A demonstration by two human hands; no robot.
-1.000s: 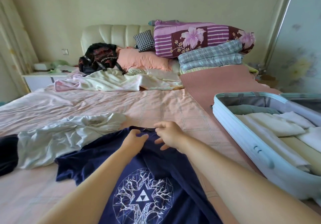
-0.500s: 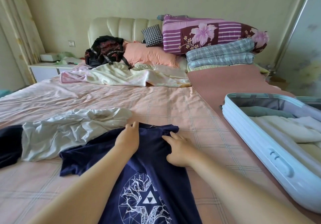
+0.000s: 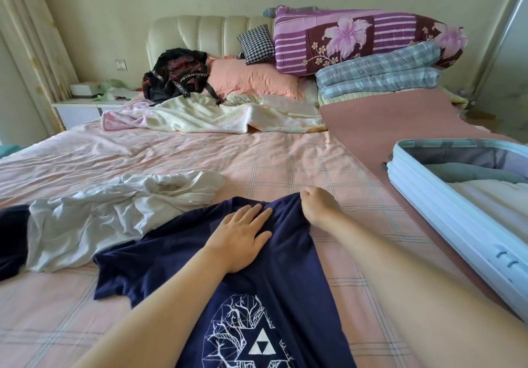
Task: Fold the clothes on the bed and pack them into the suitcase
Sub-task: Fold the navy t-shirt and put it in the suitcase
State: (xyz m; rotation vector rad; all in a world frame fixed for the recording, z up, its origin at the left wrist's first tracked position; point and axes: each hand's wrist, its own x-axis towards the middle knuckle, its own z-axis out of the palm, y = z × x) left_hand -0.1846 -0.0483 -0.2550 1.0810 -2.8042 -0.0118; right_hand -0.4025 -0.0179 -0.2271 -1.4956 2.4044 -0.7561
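A navy T-shirt (image 3: 288,279) with a white tree-and-triangle print lies on the pink checked bed (image 3: 285,162) in front of me. My left hand (image 3: 240,239) rests flat on its upper part, fingers straight. At the shirt's far right corner, my right hand (image 3: 317,204) grips the cloth with curled fingers, and the fabric bunches up there. To the right, on the bed, an open pale blue suitcase (image 3: 445,224) holds folded light clothes (image 3: 491,196). A crumpled white garment (image 3: 114,207) lies to the left of the shirt.
A dark garment (image 3: 11,239) sits at the far left edge. At the headboard are a black backpack (image 3: 177,76), a pink pillow (image 3: 251,80), a loose cream blanket (image 3: 211,116) and stacked quilts (image 3: 371,53). A white nightstand (image 3: 83,109) stands at the back left.
My right hand went from lying on the shirt to gripping its far right corner. My left hand slid back toward me and now lies flat lower on the shirt.
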